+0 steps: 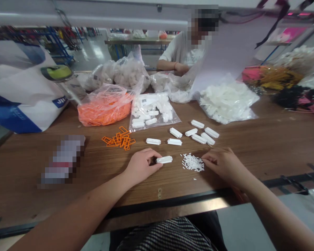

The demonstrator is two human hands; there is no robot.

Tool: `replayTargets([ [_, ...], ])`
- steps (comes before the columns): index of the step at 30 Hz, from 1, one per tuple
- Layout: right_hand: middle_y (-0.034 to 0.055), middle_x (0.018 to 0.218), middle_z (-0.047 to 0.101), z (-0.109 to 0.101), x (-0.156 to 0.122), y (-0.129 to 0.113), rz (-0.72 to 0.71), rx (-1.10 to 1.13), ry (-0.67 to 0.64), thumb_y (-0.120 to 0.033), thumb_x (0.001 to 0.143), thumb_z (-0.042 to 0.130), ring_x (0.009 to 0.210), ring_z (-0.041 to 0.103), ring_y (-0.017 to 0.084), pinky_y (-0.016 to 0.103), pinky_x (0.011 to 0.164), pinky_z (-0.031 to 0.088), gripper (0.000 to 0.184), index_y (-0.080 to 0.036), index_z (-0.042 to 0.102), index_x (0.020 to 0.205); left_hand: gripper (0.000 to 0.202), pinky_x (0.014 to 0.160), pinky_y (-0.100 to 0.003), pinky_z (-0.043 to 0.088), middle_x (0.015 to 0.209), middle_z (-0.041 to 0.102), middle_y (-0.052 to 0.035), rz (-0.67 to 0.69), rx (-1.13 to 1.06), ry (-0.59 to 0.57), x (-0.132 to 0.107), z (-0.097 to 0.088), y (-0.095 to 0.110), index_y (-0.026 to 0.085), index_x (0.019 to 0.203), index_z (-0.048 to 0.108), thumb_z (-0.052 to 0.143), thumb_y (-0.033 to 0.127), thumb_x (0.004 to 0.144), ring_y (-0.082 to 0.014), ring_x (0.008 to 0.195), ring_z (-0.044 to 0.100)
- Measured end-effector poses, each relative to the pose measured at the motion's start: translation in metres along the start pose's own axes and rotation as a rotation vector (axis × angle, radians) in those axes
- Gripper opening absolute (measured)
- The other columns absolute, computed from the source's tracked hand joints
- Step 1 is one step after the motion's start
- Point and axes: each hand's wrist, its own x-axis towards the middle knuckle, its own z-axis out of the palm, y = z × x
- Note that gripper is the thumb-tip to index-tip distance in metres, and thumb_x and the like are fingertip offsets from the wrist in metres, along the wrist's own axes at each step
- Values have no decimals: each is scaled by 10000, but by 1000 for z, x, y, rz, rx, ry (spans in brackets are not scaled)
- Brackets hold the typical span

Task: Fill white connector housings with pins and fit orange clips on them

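My left hand (142, 163) pinches one end of a white connector housing (164, 159), whose upper face shows rows of small holes. Beside a heap of tiny white plugs (192, 162), my right hand (223, 162) has thumb and forefinger pressed together at the heap's right edge. Whatever those fingertips hold is too small to make out. A single loose plug (194, 179) lies nearer the table edge. Several more white housings (199, 138) lie scattered behind the heap. To the left of them is a pile of orange rectangular frames (119, 139).
Along the back stand a bag of orange frames (104, 108), an opened bag of white housings (154, 109) and a bag of white parts (226, 99). A bottle (65, 82) and a large carrier bag (23, 90) are at left. Another person (181, 55) sits opposite.
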Motion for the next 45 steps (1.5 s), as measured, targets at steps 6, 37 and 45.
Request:
replayTargets([
  [6,40,799,727,-3,5,10,-148,-73,-26,-251,871,473,803,645,217,349,780,379,267,-221,709,748,112,576,-230,358,681,554,36,-4,-7,8,-1,0,0,211,864,707,699,221,752,-99,558,454],
  [37,21,858,770,0,-6,10,41,90,-19,-311,872,523,781,701,213,334,759,478,238,-240,747,830,116,590,-236,365,693,564,32,-10,-9,-13,0,-2,3,206,872,709,697,215,756,-104,573,463],
  [45,4,859,772,-1,-6,14,58,194,-15,-318,860,540,760,702,203,312,699,503,226,-259,752,807,118,589,-240,364,693,566,31,5,2,-12,0,-2,1,212,881,704,684,241,769,-109,576,470],
])
